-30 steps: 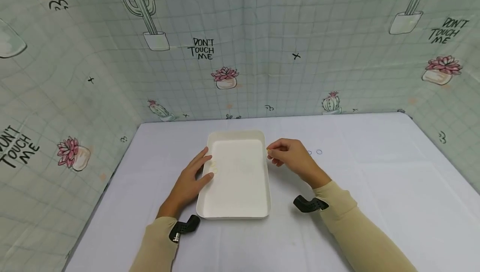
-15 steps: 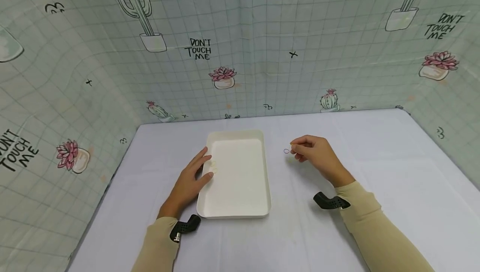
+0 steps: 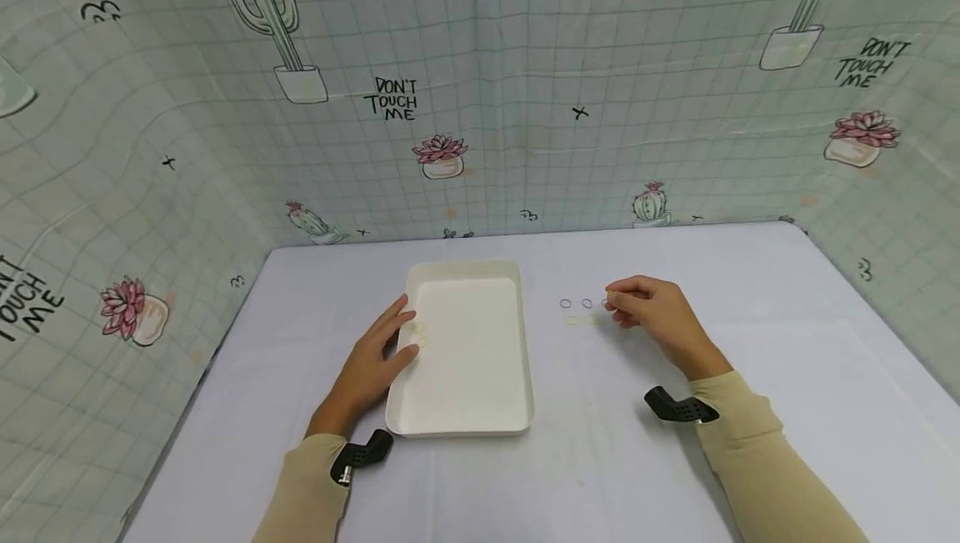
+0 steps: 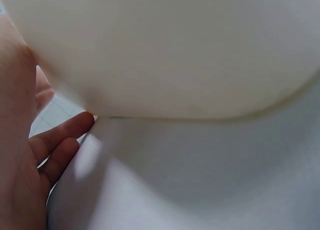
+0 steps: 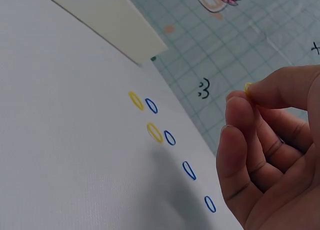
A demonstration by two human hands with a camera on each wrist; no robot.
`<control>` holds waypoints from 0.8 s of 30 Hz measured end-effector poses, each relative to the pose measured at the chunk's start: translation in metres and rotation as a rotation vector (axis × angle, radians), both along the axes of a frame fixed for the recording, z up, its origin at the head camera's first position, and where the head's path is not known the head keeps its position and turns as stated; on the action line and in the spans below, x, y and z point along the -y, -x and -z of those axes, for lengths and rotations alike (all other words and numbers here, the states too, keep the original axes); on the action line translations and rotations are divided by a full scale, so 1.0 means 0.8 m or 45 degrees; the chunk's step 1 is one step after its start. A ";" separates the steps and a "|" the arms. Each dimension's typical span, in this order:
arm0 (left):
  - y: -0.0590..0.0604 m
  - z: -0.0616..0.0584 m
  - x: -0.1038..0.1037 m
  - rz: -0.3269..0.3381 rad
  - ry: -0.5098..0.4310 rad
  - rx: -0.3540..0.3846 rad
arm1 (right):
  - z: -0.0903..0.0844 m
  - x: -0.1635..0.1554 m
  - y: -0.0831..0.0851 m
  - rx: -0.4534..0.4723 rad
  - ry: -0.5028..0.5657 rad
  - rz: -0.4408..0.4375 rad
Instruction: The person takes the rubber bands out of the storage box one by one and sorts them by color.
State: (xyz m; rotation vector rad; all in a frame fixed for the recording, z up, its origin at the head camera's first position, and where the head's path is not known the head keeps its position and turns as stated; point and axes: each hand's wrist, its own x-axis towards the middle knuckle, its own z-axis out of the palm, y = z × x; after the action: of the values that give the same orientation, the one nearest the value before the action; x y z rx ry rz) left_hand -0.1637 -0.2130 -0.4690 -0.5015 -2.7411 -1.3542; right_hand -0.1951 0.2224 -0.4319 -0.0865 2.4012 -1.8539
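In the head view my left hand [image 3: 367,372] rests on the left rim of a white tray [image 3: 465,420], fingers spread and thumb over the rim. The left wrist view has its fingertips touching the tray's edge. My right hand [image 3: 660,314], right of the tray, pinches a small yellow rubber band [image 5: 248,88] between thumb and index finger above the table. Beneath it lie several blue rubber bands [image 5: 188,170] in a row, with two yellow rubber bands [image 5: 155,132] alongside. Some pale yellow bands [image 3: 421,341] lie inside the tray near my left thumb.
A white cloth covers the table [image 3: 592,476]. Behind and at both sides hangs a green checked curtain [image 3: 525,110] printed with cacti and lettering. Black wrist cameras [image 3: 678,406] sit on both sleeves.
My right hand has moved right from the tray's right rim, carrying the yellow rubber band, and more bands show on the table. The left hand stays on the tray.
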 end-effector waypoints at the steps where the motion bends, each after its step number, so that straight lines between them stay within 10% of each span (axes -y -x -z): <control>1: -0.001 0.001 0.000 0.001 0.004 0.001 | 0.002 -0.002 0.000 0.004 -0.009 0.005; 11: 0.001 0.002 0.001 -0.006 0.023 0.003 | 0.015 -0.016 0.009 0.070 -0.027 0.064; 24: -0.001 0.000 0.001 -0.012 0.000 0.011 | 0.025 -0.017 0.010 0.039 -0.371 0.087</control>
State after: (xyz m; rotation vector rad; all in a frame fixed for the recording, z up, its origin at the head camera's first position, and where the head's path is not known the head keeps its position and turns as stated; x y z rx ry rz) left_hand -0.1629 -0.2139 -0.4691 -0.4835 -2.7468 -1.3578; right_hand -0.2031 0.2357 -0.4517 0.0486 2.6517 -1.4963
